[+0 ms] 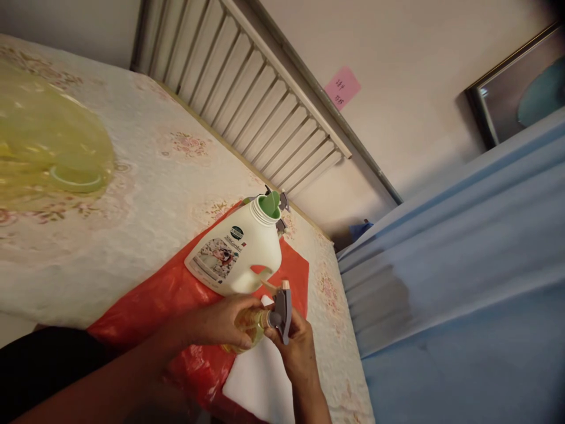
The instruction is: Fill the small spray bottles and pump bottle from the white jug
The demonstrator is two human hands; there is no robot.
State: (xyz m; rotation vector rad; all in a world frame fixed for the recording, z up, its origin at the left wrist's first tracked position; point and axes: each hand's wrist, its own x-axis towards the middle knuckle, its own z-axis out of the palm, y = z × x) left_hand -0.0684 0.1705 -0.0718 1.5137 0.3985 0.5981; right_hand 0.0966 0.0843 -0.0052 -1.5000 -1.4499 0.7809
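My left hand (225, 321) wraps round the clear body of a spray bottle (255, 325) with yellowish liquid in it. On its grey trigger sprayer (283, 312), my right hand (293, 344) has its fingers closed at the neck. Just beyond both hands stands a large cream detergent jug (238, 253), its green spout (270, 204) showing at the uncapped mouth. Behind the jug, more grey sprayer heads (283, 203) are partly hidden. Under these things lies a red plastic sheet (154, 294), with a white cloth or paper (260, 380) below my hands.
A floral-patterned cover (150, 235) spreads over the surface. At the far left lies a yellow translucent plastic bag (53, 135). A slatted metal rail (247, 82) runs along the wall, and a blue curtain (459, 282) hangs on the right.
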